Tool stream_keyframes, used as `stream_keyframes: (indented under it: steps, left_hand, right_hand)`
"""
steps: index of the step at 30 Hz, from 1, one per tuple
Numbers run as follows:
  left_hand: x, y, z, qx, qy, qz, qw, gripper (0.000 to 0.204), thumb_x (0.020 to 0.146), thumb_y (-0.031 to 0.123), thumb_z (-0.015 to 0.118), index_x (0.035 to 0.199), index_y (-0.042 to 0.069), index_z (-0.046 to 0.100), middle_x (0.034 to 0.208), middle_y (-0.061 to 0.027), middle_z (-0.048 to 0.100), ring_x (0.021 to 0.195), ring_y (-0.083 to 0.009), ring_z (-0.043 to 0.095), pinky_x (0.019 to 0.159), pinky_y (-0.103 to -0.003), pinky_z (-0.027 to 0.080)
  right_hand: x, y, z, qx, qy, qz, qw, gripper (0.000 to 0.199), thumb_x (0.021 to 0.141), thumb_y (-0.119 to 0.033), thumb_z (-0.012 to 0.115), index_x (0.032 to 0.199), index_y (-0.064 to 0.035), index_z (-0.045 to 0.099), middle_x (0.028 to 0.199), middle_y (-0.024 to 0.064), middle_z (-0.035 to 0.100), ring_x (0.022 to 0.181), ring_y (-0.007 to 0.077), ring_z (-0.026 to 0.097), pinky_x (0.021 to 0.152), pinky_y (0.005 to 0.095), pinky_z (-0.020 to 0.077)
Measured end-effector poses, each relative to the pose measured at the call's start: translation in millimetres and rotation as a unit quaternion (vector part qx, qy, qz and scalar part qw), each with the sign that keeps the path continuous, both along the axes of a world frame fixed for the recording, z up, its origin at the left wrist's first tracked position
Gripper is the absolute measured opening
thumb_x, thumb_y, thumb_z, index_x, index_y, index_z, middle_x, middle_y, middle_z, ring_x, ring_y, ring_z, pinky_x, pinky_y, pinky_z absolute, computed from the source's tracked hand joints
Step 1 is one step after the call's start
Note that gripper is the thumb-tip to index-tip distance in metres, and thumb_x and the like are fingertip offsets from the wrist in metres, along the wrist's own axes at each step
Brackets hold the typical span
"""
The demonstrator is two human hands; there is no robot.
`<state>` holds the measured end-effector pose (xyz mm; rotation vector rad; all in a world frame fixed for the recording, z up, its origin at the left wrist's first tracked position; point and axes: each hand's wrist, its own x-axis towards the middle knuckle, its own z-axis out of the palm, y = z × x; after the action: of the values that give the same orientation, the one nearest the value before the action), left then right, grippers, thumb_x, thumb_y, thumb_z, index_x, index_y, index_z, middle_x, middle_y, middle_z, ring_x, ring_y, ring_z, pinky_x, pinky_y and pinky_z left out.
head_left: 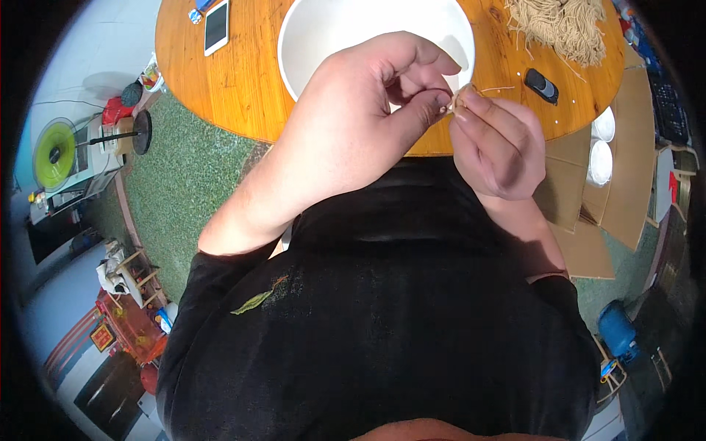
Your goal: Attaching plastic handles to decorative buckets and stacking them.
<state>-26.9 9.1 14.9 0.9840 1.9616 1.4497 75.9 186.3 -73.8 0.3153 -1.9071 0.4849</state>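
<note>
Over the near rim of a white basin (pixel 298 44), my two hands meet at their fingertips. My left hand (pixel 360 110) is curled, its thumb tip against a tiny whitish bit; what its fingers grip is mostly hidden. My right hand (pixel 504 143) pinches a beige cord (pixel 462 94) between thumb and fingers, and a thin end of it sticks out to the right. On the table's far right lies a heap of beige cords (pixel 562 29), several of them loose at the edge.
The round wooden table (pixel 228 92) carries a white phone (pixel 217 28) at left and a small black device (pixel 541 86) at right, with tiny white bits around it. Flattened cardboard (pixel 625 176) lies right of the table. A green fan (pixel 56 154) stands far left.
</note>
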Motion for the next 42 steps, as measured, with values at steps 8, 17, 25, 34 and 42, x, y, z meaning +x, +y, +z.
stream_keyframes:
  steps: [8,17,25,34,42]
  left_hand:
    - [-1,2,-2,0.052,-0.018,-0.007,0.998,0.033,0.1,-0.011,0.069,0.132,-0.003,0.066,0.113,-0.0079,0.078,0.111,-0.014,0.074,0.097,-0.026,0.06]
    - [-11,-1,-1,0.055,-0.112,-0.002,0.992,0.035,0.097,-0.01,0.075,0.13,-0.002,0.067,0.103,-0.0046,0.078,0.098,-0.0113,0.074,0.092,-0.025,0.06]
    - [-13,0,-1,0.078,-0.145,0.008,0.986,0.032,0.099,-0.005,0.075,0.13,-0.002,0.068,0.102,-0.0051,0.078,0.095,-0.0111,0.074,0.088,-0.025,0.059]
    - [-15,-2,-4,0.081,-0.12,0.063,0.987,0.026,0.103,-0.002,0.072,0.128,-0.003,0.068,0.102,-0.0046,0.076,0.094,-0.0113,0.073,0.089,-0.026,0.059]
    - [-3,-3,3,-0.076,0.204,0.106,0.97,0.018,0.101,-0.002,0.071,0.119,-0.001,0.071,0.094,-0.0012,0.071,0.086,-0.0067,0.065,0.079,-0.024,0.054]
  right_hand:
    - [-2,2,0,-0.003,0.007,0.046,0.999,0.034,0.077,0.003,0.093,0.107,-0.0064,0.08,0.112,0.0088,0.079,0.091,0.0227,0.077,0.075,0.0278,0.0637]
    - [3,-3,5,-0.032,-0.025,0.049,0.998,0.029,0.077,0.003,0.092,0.102,-0.0066,0.081,0.112,0.0075,0.081,0.092,0.0235,0.077,0.078,0.0311,0.0635]
    - [0,-16,3,-0.221,-0.04,0.119,0.967,0.024,0.082,0.011,0.084,0.1,-0.0022,0.074,0.107,0.0133,0.08,0.091,0.0238,0.077,0.079,0.0319,0.0623]
    - [1,-17,-4,-0.34,-0.08,0.169,0.922,0.024,0.088,0.016,0.076,0.107,0.0027,0.069,0.111,0.018,0.077,0.094,0.0219,0.077,0.084,0.0302,0.0634]
    - [14,-26,2,-0.535,-0.107,0.34,0.766,0.017,0.098,0.016,0.066,0.11,0.0049,0.063,0.118,0.0186,0.07,0.095,0.0196,0.074,0.084,0.033,0.0654]
